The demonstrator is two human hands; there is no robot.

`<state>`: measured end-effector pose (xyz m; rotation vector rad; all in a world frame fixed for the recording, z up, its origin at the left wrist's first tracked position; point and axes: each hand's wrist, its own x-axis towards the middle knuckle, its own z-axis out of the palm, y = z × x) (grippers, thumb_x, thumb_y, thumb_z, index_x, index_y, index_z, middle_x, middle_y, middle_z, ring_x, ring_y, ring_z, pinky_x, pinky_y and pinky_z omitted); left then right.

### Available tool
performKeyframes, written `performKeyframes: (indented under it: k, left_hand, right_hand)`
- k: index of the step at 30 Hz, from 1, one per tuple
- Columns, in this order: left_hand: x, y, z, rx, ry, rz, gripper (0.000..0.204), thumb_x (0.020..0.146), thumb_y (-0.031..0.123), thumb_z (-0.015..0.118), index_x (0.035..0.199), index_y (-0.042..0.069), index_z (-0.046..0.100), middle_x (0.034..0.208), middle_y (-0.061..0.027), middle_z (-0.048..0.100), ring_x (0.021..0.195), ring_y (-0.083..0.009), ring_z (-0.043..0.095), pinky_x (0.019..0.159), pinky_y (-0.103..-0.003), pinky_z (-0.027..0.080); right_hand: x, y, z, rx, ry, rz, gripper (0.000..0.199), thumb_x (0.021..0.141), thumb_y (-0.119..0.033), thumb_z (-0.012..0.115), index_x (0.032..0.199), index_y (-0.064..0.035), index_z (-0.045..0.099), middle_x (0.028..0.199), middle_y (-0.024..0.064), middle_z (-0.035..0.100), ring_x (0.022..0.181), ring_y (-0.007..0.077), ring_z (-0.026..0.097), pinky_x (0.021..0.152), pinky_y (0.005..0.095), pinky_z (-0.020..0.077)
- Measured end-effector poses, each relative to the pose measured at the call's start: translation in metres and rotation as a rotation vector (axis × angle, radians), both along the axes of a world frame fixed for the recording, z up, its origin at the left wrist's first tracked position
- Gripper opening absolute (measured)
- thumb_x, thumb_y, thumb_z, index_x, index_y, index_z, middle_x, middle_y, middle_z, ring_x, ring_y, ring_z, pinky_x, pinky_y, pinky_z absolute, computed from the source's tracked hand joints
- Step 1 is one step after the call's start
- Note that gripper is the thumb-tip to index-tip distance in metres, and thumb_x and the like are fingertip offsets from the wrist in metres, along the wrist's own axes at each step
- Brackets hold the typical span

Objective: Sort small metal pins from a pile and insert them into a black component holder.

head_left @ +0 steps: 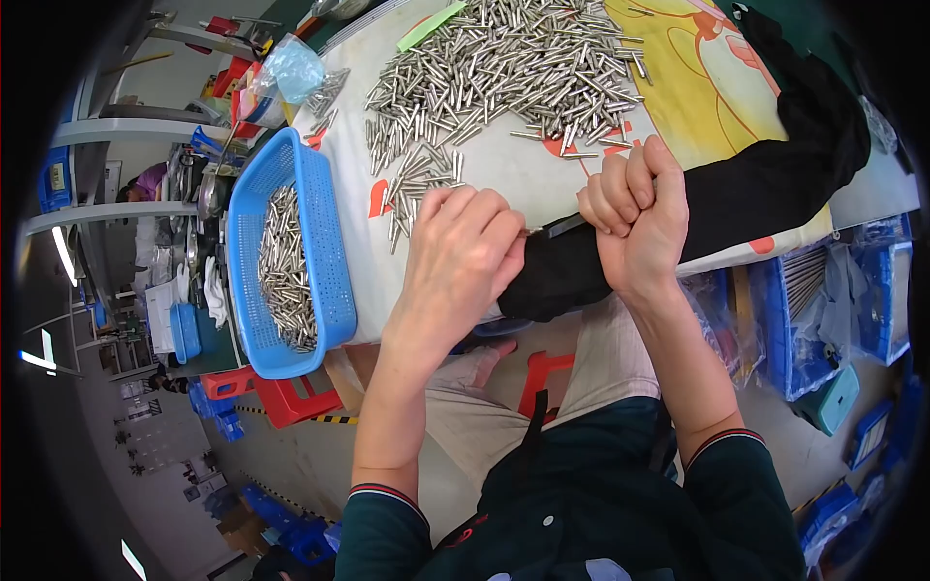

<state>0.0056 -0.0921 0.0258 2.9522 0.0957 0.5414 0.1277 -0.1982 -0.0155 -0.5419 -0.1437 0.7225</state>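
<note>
My left hand [460,257] is closed, its thumb and fingers pinched round a small metal pin, of which only the tip shows. Facing it, my right hand [635,213] is wrapped round a thin dark flat-bladed tool [567,226]. The blade points left and meets the pin's tip or lies very near it; its handle is hidden in my fist. Below both hands a black cloth [736,198] lies along the table's near edge. Many shiny metal pins [504,73] are heaped loose on the table beyond my hands.
A blue plastic basket [339,261] holding metal pins stands left of my left hand. A green strip [431,26] rests at the heap's far side. Red stools [291,397] stand below the table at left. Blue bins [790,368] with rods sit at right.
</note>
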Motion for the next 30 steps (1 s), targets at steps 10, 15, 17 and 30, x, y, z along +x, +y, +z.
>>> performKeyframes:
  k: [10, 15, 17, 30]
  left_hand:
    - [-0.006, -0.02, -0.013, -0.102, 0.012, 0.108, 0.014, 0.065, 0.003, 0.069, 0.078, 0.003, 0.063, 0.074, -0.0056, 0.054, 0.071, -0.0223, 0.052, 0.065, -0.033, 0.041]
    - [-0.006, -0.024, -0.018, -0.107, -0.022, 0.14, 0.011, 0.066, 0.003, 0.068, 0.075, 0.004, 0.063, 0.072, -0.0049, 0.052, 0.069, -0.0216, 0.051, 0.064, -0.033, 0.039]
    - [-0.005, -0.024, -0.02, -0.112, -0.037, 0.158, 0.009, 0.067, 0.004, 0.068, 0.073, 0.005, 0.062, 0.071, -0.0043, 0.05, 0.068, -0.0205, 0.05, 0.064, -0.033, 0.038]
    - [-0.003, -0.026, -0.021, -0.122, -0.081, 0.205, 0.007, 0.067, 0.004, 0.068, 0.069, 0.005, 0.062, 0.068, -0.0041, 0.05, 0.068, -0.0206, 0.05, 0.063, -0.033, 0.037]
  right_hand:
    - [0.002, -0.003, -0.001, 0.11, 0.006, -0.021, 0.043, 0.094, -0.027, 0.034, 0.054, -0.0136, 0.025, 0.046, -0.0025, 0.024, 0.039, 0.0082, 0.015, 0.042, 0.0256, 0.0179]
    - [0.003, -0.004, -0.003, 0.111, -0.007, -0.007, 0.043, 0.094, -0.028, 0.034, 0.054, -0.0134, 0.026, 0.045, -0.0026, 0.024, 0.038, 0.0082, 0.015, 0.042, 0.0257, 0.0177]
    - [0.004, -0.004, 0.0, 0.094, 0.003, 0.0, 0.043, 0.094, -0.027, 0.034, 0.053, -0.0135, 0.026, 0.044, -0.0026, 0.024, 0.038, 0.0081, 0.015, 0.041, 0.0255, 0.0176]
    - [0.001, -0.002, 0.011, 0.016, -0.053, 0.012, 0.043, 0.095, -0.025, 0.032, 0.054, -0.013, 0.026, 0.044, -0.0021, 0.024, 0.038, 0.008, 0.015, 0.04, 0.025, 0.0172]
